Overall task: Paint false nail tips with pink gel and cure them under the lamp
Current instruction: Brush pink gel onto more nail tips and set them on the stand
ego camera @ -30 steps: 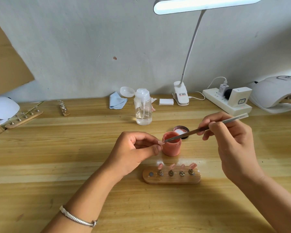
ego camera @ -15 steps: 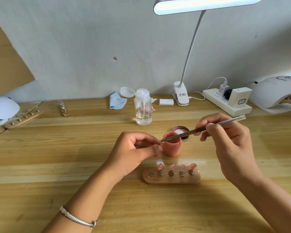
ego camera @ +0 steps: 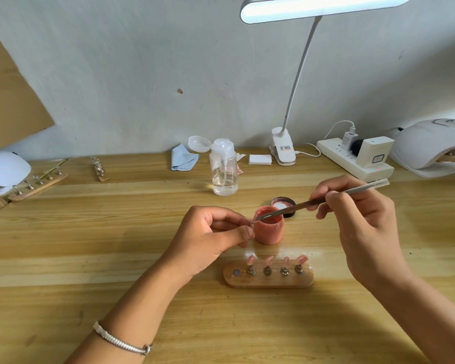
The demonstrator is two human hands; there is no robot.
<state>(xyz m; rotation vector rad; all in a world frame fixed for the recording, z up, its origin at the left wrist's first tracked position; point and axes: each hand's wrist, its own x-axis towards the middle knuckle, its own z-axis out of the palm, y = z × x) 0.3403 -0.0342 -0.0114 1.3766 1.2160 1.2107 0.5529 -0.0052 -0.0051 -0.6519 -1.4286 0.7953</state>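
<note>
1. Pink gel (ego camera: 273, 218) was being brushed onto one false nail tip (ego camera: 251, 220), pinched in the left hand (ego camera: 210, 239) just beside the open gel jar (ego camera: 269, 232).
2. The brush (ego camera: 300, 206) was clamped in the grip of the right hand (ego camera: 360, 222), its end at that tip.
3. Four pink tips (ego camera: 268, 259) were seated on the wooden holder (ego camera: 268, 282) (one spot bare); seating the fifth, then the curing lamp (ego camera: 428, 145), was judged next.

A slim silver woven-metal bracelet (ego camera: 121, 340) with a small ring clasp circles the left wrist, well behind the fingers (ego camera: 231, 215).
</note>
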